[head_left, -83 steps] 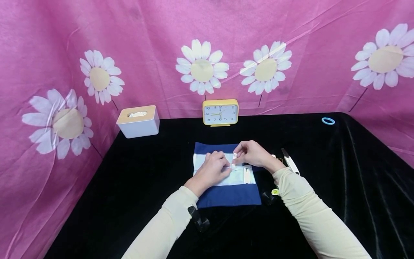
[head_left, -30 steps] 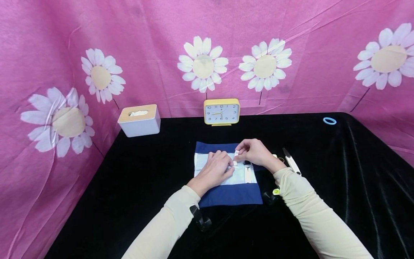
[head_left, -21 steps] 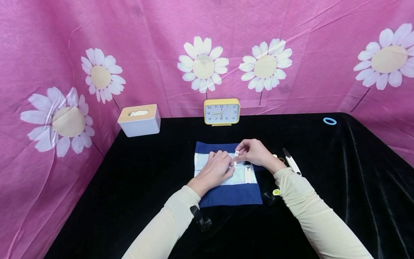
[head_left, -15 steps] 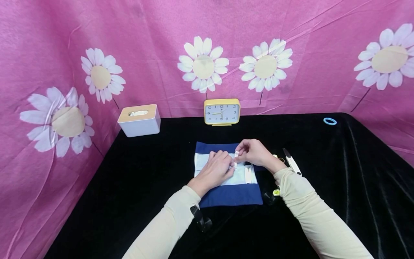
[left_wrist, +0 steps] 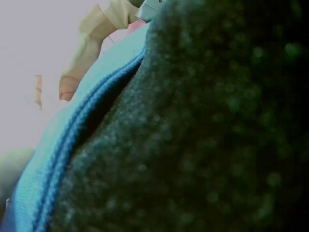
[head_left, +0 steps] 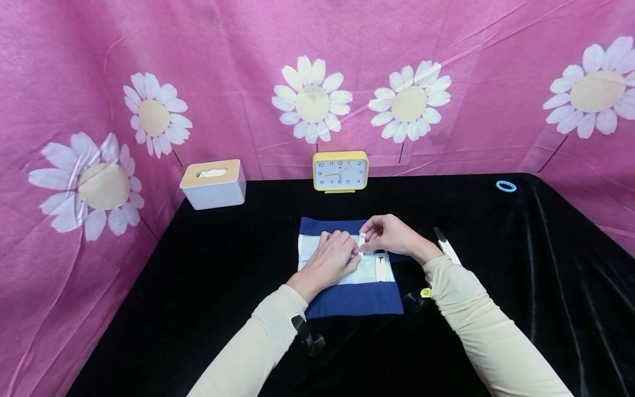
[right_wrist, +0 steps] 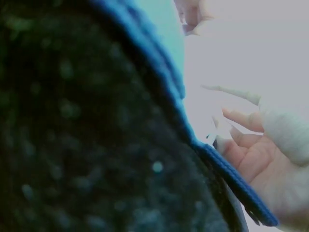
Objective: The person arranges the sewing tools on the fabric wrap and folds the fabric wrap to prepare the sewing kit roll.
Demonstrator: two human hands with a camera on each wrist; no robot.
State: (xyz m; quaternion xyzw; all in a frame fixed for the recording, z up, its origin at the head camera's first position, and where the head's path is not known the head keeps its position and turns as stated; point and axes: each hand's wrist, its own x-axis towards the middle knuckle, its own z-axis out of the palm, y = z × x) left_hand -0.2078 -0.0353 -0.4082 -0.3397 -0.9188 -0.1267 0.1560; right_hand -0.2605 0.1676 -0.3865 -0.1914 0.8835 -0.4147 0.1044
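A navy cloth roll with a light blue pocketed middle lies flat on the black-covered table. My right hand pinches a small, flat white stick, its lower end at the pocket edge. Beside it, my left hand rests on the light blue band, bent fingertips gripping the pocket fabric; its fingertips are partly hidden. Another white, slotted piece sits upright in a pocket to the right. The right wrist view is overexposed around the right hand, beyond the cloth's blue edge.
To the right, a white tool with a dark tip and a small yellow-green item lie near my right forearm. Farther back stand a tissue box and a yellow clock. A blue ring lies at the far right.
My right hand has shifted very slightly down with the white stick, and its forearm has swung a little right, covering more of the items beside it. My left hand stays put.
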